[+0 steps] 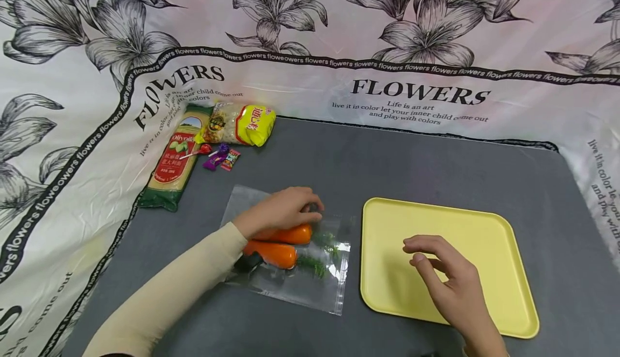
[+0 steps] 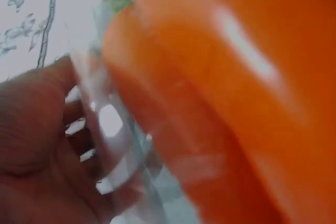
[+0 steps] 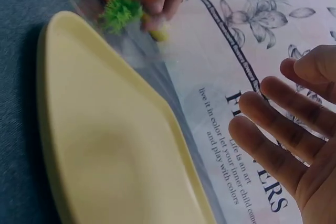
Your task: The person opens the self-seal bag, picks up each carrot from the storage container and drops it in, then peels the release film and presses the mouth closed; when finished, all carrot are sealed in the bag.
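Observation:
Two orange carrots [image 1: 278, 254] with green leafy tops [image 1: 312, 264] lie in a clear plastic bag [image 1: 310, 295] on the grey table. Over the bag's far side is my left hand [image 1: 290, 209], its fingers loosely bent with a gap to the thumb. Close up in the left wrist view, the carrots [image 2: 173, 108] fill much of the picture, and the fingers show partly through clear plastic; no firm grip is visible. My right hand [image 1: 452, 284] hovers above the yellow tray [image 1: 489, 233], fingers relaxed and holding nothing, as the right wrist view also shows.
At the back left lie a green-and-red pasta packet [image 1: 174, 158] and a yellow food packet [image 1: 242, 124]. A red lollipop [image 1: 203, 149], a purple-wrapped sweet [image 1: 217, 158] and a small colourful packet [image 1: 230, 160] are beside them. A flower-printed sheet [image 1: 300, 88] borders the table.

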Motion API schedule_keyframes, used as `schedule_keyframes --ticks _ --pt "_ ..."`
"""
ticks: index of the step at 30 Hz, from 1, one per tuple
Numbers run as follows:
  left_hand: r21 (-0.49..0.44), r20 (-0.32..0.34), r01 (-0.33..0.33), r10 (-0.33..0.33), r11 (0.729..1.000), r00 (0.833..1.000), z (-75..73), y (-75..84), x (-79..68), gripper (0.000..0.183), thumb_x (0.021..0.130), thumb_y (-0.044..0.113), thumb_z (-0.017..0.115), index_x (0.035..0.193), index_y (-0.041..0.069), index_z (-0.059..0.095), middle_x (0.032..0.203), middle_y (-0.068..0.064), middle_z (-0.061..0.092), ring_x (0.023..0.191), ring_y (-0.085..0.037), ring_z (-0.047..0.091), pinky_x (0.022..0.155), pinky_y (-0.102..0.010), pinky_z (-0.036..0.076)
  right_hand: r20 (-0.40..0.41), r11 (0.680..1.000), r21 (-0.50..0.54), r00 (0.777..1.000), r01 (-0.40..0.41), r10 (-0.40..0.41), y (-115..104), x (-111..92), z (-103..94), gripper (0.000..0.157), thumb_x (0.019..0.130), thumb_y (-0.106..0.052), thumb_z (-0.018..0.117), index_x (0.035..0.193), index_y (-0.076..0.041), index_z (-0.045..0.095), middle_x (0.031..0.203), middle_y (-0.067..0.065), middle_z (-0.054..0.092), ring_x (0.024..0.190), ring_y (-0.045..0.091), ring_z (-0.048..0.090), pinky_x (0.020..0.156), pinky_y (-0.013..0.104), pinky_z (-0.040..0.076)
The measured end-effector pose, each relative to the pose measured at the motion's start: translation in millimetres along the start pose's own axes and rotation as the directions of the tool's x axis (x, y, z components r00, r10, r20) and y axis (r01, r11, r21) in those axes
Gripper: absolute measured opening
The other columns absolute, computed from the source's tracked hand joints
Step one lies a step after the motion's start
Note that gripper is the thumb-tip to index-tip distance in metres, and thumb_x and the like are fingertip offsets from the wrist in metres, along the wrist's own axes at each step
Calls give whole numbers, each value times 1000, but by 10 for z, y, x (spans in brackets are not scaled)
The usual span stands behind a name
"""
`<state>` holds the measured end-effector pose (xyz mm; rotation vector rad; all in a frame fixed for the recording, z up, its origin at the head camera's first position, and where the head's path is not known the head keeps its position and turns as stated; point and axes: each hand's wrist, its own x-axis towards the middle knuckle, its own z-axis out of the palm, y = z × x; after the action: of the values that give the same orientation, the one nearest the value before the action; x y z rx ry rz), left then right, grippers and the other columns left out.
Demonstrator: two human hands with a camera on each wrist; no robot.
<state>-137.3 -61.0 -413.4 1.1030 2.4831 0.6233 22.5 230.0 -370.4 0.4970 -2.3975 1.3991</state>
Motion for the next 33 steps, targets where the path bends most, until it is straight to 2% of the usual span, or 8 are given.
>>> schedule_keyframes --ticks 5,10,12,16,20,25,28,33 --pt "-81 -71 -165 159 983 985 -153 88 -162 19 96 33 55 97 24 71 86 15 55 72 -2 51 65 -22 44 -3 999 -31 1000 -11 10 36 -43 24 30 81 18 59 98 -5 67 89 10 65 83 7 62 70 16 51" --pt "-146 -235 -280 242 949 941 -494 381 -462 17 96 32 54 97 26 71 88 20 66 70 4 57 66 -20 49 -50 999 -5 998 -37 37 160 -100 97 24 83 18 55 94 0 67 87 13 65 80 10 63 67 20 53" --pt "-138 -305 -339 286 930 909 -620 518 -559 16 96 30 56 98 26 71 89 20 66 70 6 57 65 -18 48 -60 996 14 994 -87 88 254 -136 145 24 86 16 54 100 0 66 93 13 65 85 12 63 68 21 53" --pt "-149 -459 -472 362 869 811 -754 749 -661 13 94 24 59 99 21 71 92 16 67 72 5 57 65 -17 47 42 983 7 982 -186 185 424 -173 304 39 90 6 57 126 -10 56 123 7 58 111 15 57 80 23 52" --pt "-223 -552 -554 365 802 750 -779 906 -684 14 95 19 58 98 14 70 94 9 69 76 -1 62 68 -21 51 146 972 119 972 -201 183 418 -85 475 61 92 3 55 146 -18 33 136 6 46 116 18 54 86 24 49" --pt "-359 -583 -562 291 745 759 -745 984 -714 14 96 15 56 99 12 69 94 3 69 74 -8 64 65 -28 54 18 938 348 1000 -8 2 303 85 563 45 90 12 50 134 5 42 109 6 59 88 10 60 74 19 48" --pt "-455 -593 -548 220 701 774 -704 986 -762 15 96 10 55 100 10 69 93 -1 69 72 -14 66 63 -32 55 -68 886 451 994 110 -89 235 133 543 26 90 15 48 116 14 50 114 11 57 102 16 56 83 21 46" --pt "-604 -588 -526 111 599 801 -617 959 -853 17 95 -1 52 102 4 67 93 -10 69 76 -24 68 64 -39 56 -194 855 482 975 193 -111 81 151 449 14 89 18 47 100 19 55 101 16 60 87 17 58 75 23 48"
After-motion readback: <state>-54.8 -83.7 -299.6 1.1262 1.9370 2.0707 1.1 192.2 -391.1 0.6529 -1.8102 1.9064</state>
